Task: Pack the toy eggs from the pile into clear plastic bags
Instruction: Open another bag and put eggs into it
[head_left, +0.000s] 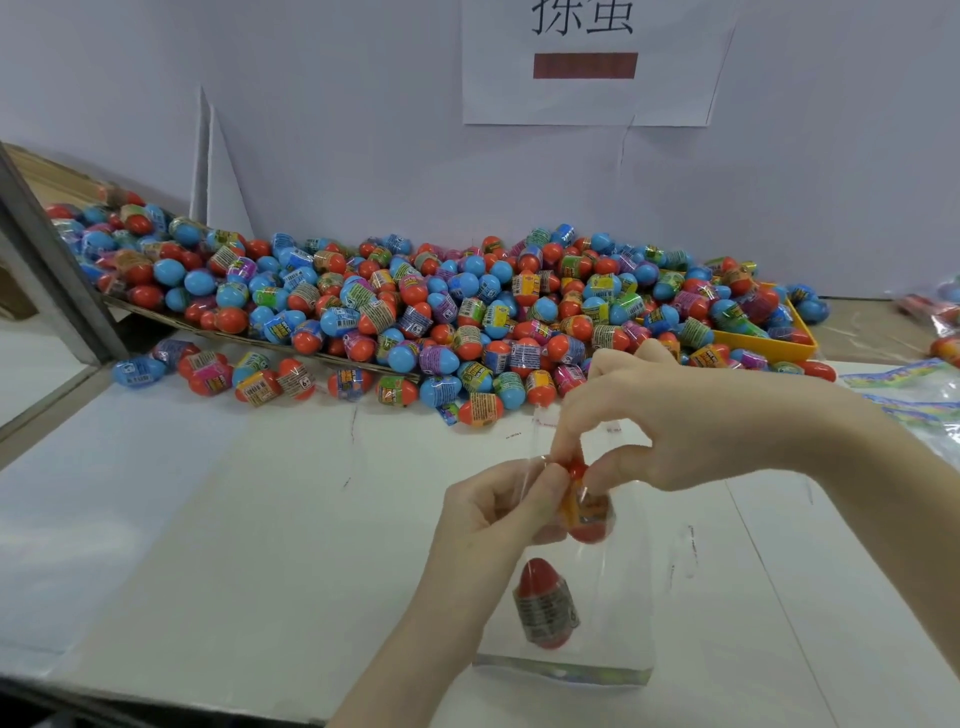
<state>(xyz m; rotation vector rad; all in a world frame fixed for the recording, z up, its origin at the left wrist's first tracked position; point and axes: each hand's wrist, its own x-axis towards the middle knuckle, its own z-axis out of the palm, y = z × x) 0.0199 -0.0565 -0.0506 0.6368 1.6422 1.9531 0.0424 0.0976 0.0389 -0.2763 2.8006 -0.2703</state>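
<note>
A big pile of red and blue toy eggs (415, 306) lies along the back of the white table. In front of me stands a clear plastic bag (623, 613) with one red egg (545, 605) at its bottom. My left hand (493, 525) pinches the bag's open mouth at the left. My right hand (691, 426) pinches a second red egg with an orange label (589, 512) from above, partly inside the bag's mouth. My fingers hide the top of that egg.
A yellow tray (774, 345) sits under the pile's right end. Brown cardboard (249, 340) lies under its left part. More plastic bags (914, 395) lie at the right edge. A paper sign (587, 62) hangs on the white back wall. A metal frame (52, 260) slants at left.
</note>
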